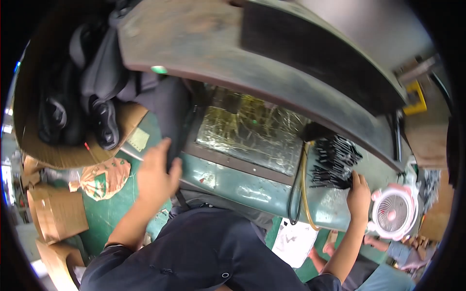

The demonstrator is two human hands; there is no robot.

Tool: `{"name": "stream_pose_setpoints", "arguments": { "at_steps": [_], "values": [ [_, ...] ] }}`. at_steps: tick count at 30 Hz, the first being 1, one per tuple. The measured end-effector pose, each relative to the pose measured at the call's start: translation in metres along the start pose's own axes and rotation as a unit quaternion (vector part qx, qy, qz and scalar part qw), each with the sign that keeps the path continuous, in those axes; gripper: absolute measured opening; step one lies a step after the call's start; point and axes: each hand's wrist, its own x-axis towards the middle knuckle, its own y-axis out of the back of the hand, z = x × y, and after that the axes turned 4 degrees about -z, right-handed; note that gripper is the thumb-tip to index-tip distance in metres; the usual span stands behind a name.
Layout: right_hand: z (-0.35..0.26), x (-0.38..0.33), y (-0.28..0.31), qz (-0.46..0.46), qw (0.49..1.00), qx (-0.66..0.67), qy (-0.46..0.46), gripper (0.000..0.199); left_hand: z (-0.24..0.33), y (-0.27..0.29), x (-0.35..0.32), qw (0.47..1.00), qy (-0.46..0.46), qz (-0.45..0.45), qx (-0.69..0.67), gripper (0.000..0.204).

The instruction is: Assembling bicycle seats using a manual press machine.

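Observation:
My left hand [158, 172] is raised at the left of the bench, its thumb and fingers apart. Right beside it, between thumb and fingertips in the picture, hangs the lower end of a dark grey padded fabric piece [170, 111]; a firm grip on it does not show. My right hand [358, 194] has its fingers bent together at the right edge of a pile of thin black pieces [335, 162] with shiny tips. The fingertips pinch the pile's edge there. Exactly which piece they hold is hidden.
A large worn machine arm [194, 43] crosses above the bench [233, 191]. A film-covered plate [252, 133] lies beneath it, with a yellow hose [304, 189] alongside. A carton [131, 119] of black padded items stands left. A pink-white fan [394, 213] and another person's legs [383, 279] are right.

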Motion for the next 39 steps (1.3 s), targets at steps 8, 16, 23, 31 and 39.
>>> {"name": "stream_pose_setpoints", "arguments": {
  "at_steps": [8, 16, 23, 31, 39],
  "values": [
    [-0.026, 0.033, 0.028, 0.073, 0.986, -0.12, 0.093, 0.053, 0.052, -0.002, 0.01, 0.946, -0.267, -0.09, -0.159, 0.046],
    [-0.04, 0.029, 0.044, 0.027, 0.988, 0.131, -0.071, 0.008, -0.011, -0.001, 0.137, 0.906, -0.394, -0.157, 0.008, 0.073],
    [-0.008, -0.06, 0.086, 0.149, 0.861, 0.466, -0.137, 0.022, -0.034, -0.024, 0.135, 0.903, -0.403, -0.128, -0.082, 0.038],
    [-0.125, -0.05, 0.047, 0.073, 0.817, 0.559, -0.117, 0.047, 0.06, -0.057, 0.101, 0.902, -0.414, -0.077, -0.089, 0.034],
    [-0.226, -0.053, 0.019, -0.085, 0.785, 0.613, 0.029, 0.068, 0.011, -0.091, 0.059, 0.919, -0.158, -0.045, -0.359, 0.049]
  ]
}}
